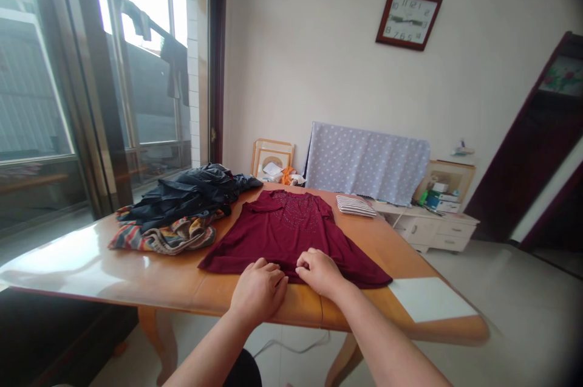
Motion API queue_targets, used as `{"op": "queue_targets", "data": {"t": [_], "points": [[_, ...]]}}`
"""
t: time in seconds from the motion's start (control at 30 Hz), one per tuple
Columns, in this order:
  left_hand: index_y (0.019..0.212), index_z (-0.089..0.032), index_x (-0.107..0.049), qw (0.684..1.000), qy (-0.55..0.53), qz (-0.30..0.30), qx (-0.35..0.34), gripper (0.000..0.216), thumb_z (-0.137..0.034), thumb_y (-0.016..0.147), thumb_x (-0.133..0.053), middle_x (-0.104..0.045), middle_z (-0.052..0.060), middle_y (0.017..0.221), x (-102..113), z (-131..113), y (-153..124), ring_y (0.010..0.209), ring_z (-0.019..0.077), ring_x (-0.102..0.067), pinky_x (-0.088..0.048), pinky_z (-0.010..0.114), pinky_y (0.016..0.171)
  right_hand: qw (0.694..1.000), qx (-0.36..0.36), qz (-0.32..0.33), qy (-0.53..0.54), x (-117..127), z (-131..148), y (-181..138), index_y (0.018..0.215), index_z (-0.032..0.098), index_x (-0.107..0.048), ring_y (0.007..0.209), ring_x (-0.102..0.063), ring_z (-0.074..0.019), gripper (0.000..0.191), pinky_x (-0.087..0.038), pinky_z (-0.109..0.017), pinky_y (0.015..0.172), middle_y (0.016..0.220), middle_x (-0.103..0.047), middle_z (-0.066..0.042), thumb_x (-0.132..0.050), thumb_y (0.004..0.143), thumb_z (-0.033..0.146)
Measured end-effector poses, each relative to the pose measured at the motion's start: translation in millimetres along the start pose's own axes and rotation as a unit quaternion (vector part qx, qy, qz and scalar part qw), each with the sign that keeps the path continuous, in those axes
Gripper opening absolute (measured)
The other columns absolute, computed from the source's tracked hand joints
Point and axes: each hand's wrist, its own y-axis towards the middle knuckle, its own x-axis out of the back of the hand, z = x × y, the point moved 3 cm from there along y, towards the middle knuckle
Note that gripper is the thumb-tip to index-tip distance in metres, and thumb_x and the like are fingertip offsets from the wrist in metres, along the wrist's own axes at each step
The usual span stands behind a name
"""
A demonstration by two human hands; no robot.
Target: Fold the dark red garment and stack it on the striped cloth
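Observation:
A dark red short-sleeved shirt point(282, 235) lies spread on the wooden table, its hem towards me and its neckline away. Small studs form a pattern on its chest. My left hand point(259, 291) is at the middle of the hem, fingers curled in and closed on the cloth's edge. Just to its right, my right hand point(320, 271) rests on the hem with bent fingers pinching the fabric. The fingertips of both hands are partly hidden. A striped folded cloth point(356, 206) lies beyond the shirt's right sleeve.
A heap of dark clothes point(191, 192) over a colourful patterned garment point(164, 238) sits left on the table point(68, 259). At the right corner lies a pale sheet point(432, 299). Behind the table stand a dotted cloth cover point(364, 159) and a white cabinet point(437, 229).

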Motion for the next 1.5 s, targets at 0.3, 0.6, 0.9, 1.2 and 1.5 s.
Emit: {"op": "queue_targets", "data": {"t": [0.3,0.6,0.9,1.2,1.5], "points": [[0.074,-0.022,-0.068,1.0,-0.006,-0.003,-0.001,0.034,-0.032,0.1,-0.047,-0.069,0.005,0.08,2,0,0,0.081,0.0207,-0.055,-0.038,0.037,0.076,0.984,0.004,-0.029,0.178,1,-10,9,0.076,0.019,-0.068,0.076,-0.061,-0.0143,0.017,-0.044,-0.023,0.072,0.079,-0.068,0.0,-0.056,0.086,0.027],[0.073,-0.023,-0.068,1.0,0.018,-0.002,0.008,0.037,-0.034,0.1,-0.046,-0.066,0.005,0.078,2,-2,1,0.081,0.0207,-0.055,-0.037,0.037,0.076,0.998,-0.024,-0.028,0.05,14,-18,8,0.087,0.022,-0.076,0.091,-0.066,-0.0185,0.031,-0.046,-0.027,0.083,0.094,-0.075,-0.005,-0.048,0.094,0.035],[0.078,-0.023,-0.07,0.999,0.043,0.015,0.022,0.037,-0.035,0.101,-0.044,-0.065,0.006,0.087,7,-5,2,0.086,0.0207,-0.057,-0.034,0.037,0.075,0.985,-0.026,0.162,-0.045,-14,-6,24,0.153,0.032,-0.043,0.152,-0.024,-0.0297,0.06,-0.019,-0.054,0.12,0.163,-0.032,-0.007,-0.039,0.098,0.056],[0.076,-0.024,-0.071,0.999,0.034,0.014,0.021,0.036,-0.035,0.099,-0.046,-0.065,0.007,0.084,7,-3,3,0.085,0.0227,-0.057,-0.037,0.038,0.075,0.98,-0.085,0.172,-0.05,-26,-23,52,0.157,0.034,-0.032,0.155,-0.008,-0.0336,0.067,-0.003,-0.066,0.118,0.167,-0.02,-0.007,-0.034,0.098,0.065],[0.07,-0.023,-0.069,1.0,0.008,-0.01,0.026,0.034,-0.033,0.096,-0.051,-0.064,0.007,0.079,8,-3,2,0.083,0.023,-0.056,-0.038,0.038,0.075,0.999,-0.023,-0.006,0.026,-7,-25,36,0.127,0.023,-0.068,0.126,-0.057,-0.0227,0.037,-0.039,-0.037,0.108,0.131,-0.067,-0.01,-0.053,0.095,0.035]]}}
